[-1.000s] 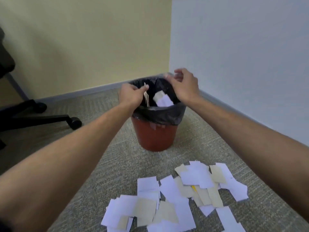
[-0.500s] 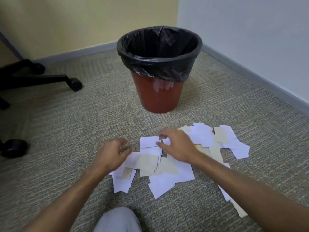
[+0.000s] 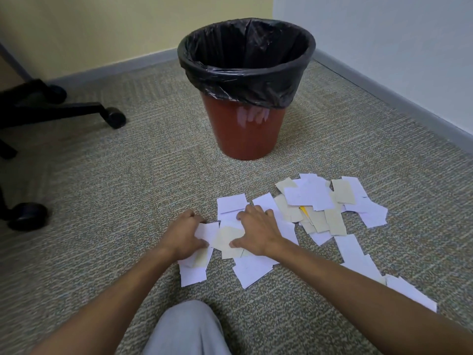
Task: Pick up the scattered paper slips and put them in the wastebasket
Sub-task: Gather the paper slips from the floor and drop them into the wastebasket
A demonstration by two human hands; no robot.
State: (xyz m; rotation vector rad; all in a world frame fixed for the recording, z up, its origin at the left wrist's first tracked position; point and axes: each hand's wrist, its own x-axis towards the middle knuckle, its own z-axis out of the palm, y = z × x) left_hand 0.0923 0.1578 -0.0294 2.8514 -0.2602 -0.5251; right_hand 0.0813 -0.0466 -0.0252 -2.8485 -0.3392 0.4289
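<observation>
White and beige paper slips [image 3: 320, 203] lie scattered on the carpet in front of a red wastebasket [image 3: 245, 129] lined with a black bag. My left hand [image 3: 183, 235] and my right hand [image 3: 257, 230] rest on the left end of the pile, on either side of a small bunch of slips [image 3: 225, 239]. The left hand's fingers curl around the edge of a white slip. My right hand's fingers press down on the slips, thumb on a beige one. The basket's inside is dark and its contents do not show.
A black office chair base with castors [image 3: 112, 117] stands at the left, another castor [image 3: 28, 213] nearer. Two walls with grey skirting meet behind the basket. My knee in grey trousers [image 3: 186, 329] is at the bottom.
One second ago both hands were over the basket dropping slips. They came down to the pile, and since half a second ago they have closed in on a bunch of slips between them.
</observation>
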